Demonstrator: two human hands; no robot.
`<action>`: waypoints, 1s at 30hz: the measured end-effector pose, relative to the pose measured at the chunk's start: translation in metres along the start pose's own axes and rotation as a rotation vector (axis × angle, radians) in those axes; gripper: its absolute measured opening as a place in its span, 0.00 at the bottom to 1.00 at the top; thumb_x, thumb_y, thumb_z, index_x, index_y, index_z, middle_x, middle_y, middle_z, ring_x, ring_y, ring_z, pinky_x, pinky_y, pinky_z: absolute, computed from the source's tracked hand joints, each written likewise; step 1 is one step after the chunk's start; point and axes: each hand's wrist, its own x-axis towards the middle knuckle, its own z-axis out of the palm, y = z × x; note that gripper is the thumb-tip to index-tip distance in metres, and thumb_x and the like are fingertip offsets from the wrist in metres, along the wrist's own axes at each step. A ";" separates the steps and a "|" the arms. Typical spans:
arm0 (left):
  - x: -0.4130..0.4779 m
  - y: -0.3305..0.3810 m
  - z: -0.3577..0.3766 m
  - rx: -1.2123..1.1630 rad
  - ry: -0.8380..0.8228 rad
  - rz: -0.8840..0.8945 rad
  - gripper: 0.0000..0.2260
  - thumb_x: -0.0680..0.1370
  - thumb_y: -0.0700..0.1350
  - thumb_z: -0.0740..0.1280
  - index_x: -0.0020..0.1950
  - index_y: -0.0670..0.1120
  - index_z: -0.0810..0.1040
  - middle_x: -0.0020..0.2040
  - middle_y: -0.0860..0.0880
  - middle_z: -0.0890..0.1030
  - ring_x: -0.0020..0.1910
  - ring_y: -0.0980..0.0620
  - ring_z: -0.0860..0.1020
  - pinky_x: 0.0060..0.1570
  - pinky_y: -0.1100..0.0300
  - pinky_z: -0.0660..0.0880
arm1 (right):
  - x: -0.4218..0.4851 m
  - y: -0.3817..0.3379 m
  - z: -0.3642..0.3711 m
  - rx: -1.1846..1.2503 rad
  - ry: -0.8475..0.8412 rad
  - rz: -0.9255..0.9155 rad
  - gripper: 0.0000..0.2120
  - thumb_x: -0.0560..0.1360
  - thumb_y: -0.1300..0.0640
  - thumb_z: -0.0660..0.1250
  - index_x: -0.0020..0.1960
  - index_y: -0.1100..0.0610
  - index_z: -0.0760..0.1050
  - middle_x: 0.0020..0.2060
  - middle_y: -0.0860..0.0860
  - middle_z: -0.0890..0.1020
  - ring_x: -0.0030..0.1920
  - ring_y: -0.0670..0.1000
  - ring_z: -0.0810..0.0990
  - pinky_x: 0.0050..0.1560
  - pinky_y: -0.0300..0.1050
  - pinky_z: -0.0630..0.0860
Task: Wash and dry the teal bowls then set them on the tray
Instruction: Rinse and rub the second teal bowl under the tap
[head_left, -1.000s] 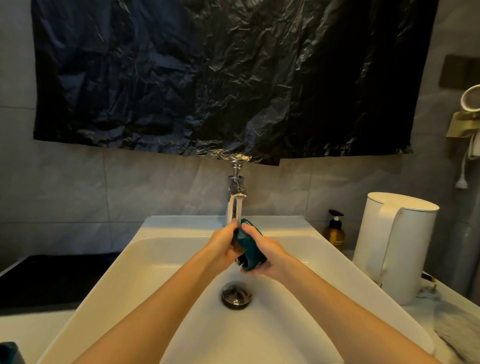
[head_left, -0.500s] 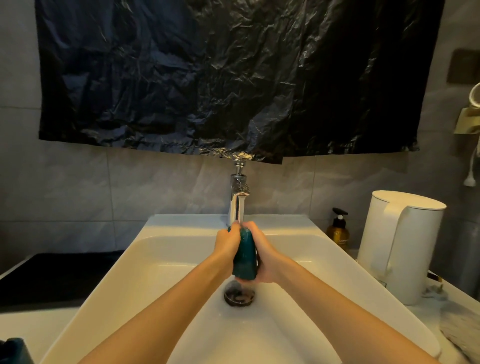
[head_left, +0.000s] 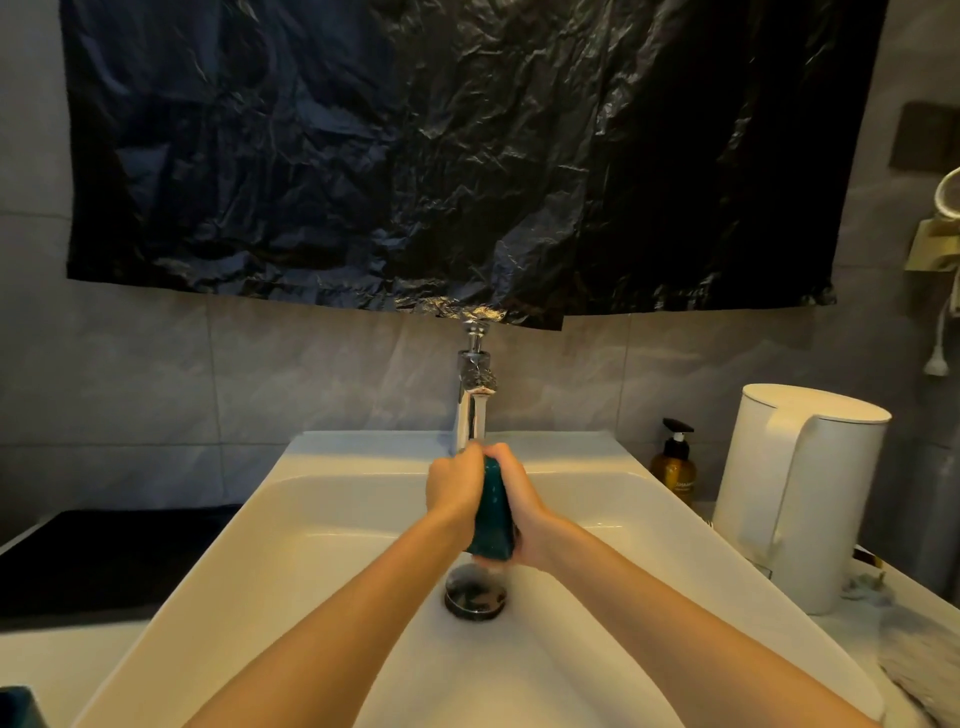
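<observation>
A teal bowl (head_left: 493, 519) is held on edge over the white sink (head_left: 322, 545), just under the chrome tap (head_left: 474, 395) and above the drain plug (head_left: 475, 592). My left hand (head_left: 453, 491) presses on its left side and my right hand (head_left: 522, 512) grips its right side. Water runs off the bowl's lower edge. Another teal object (head_left: 21, 707) shows at the bottom left corner, mostly cut off by the frame.
A white kettle (head_left: 795, 493) and an amber pump bottle (head_left: 674, 465) stand right of the sink. A grey cloth (head_left: 919, 654) lies at the right edge. A black surface (head_left: 104, 556) lies to the left. Black plastic sheet (head_left: 441, 156) hangs on the wall above.
The bowl has turned from tilted sideways to standing on edge between both hands, and has dropped slightly toward the drain. Both hands stay on it.
</observation>
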 end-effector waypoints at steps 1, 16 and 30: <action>0.001 0.002 -0.002 -0.076 -0.054 -0.104 0.15 0.79 0.53 0.58 0.52 0.43 0.76 0.44 0.43 0.78 0.43 0.47 0.77 0.41 0.56 0.74 | 0.005 0.004 0.002 -0.078 0.023 -0.040 0.18 0.74 0.43 0.61 0.59 0.51 0.70 0.48 0.55 0.78 0.44 0.53 0.77 0.42 0.47 0.76; -0.010 0.029 -0.031 -0.244 -0.303 -0.388 0.12 0.77 0.55 0.62 0.46 0.46 0.76 0.42 0.43 0.78 0.41 0.46 0.75 0.44 0.50 0.74 | 0.006 0.007 -0.006 -0.270 -0.109 -0.583 0.18 0.67 0.39 0.60 0.57 0.37 0.66 0.60 0.56 0.72 0.58 0.56 0.75 0.55 0.52 0.79; -0.014 -0.001 -0.005 -0.041 -0.201 0.223 0.13 0.80 0.53 0.58 0.53 0.46 0.76 0.48 0.43 0.80 0.44 0.48 0.79 0.35 0.58 0.76 | -0.006 -0.011 -0.019 0.113 -0.161 -0.003 0.24 0.72 0.33 0.60 0.47 0.54 0.77 0.44 0.55 0.80 0.47 0.53 0.77 0.48 0.50 0.74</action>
